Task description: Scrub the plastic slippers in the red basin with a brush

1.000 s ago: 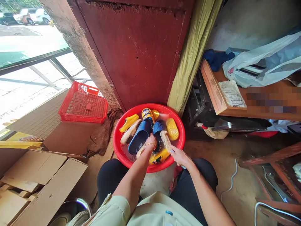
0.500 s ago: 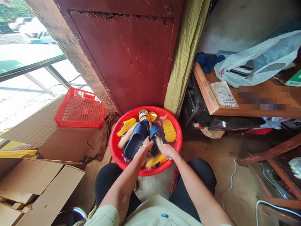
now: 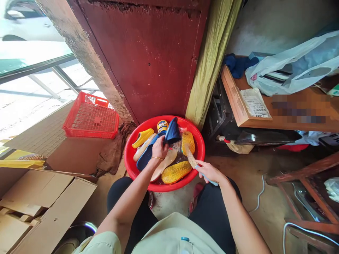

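Note:
A round red basin of water holds several slippers. My left hand is closed on a dark blue slipper, which is raised and tilted above the water. In my right hand is a scrub brush with pale bristles and a light blue handle, over the basin's right rim. Yellow slippers lie about the basin: one sole up at the front, one at the right, one at the left. Beneath my left hand is a pale slipper, partly covered, beside another blue slipper.
A red plastic basket sits on cardboard at the left, near a brown cloth. Cardboard boxes stand at the lower left. A maroon door rises behind the basin. To the right are a wooden table and a wooden stool.
My left hand has lifted a blue slipper out of the water and tilted it up. My right hand has moved right and back with the brush, away from the slipper. A pale slipper now shows.

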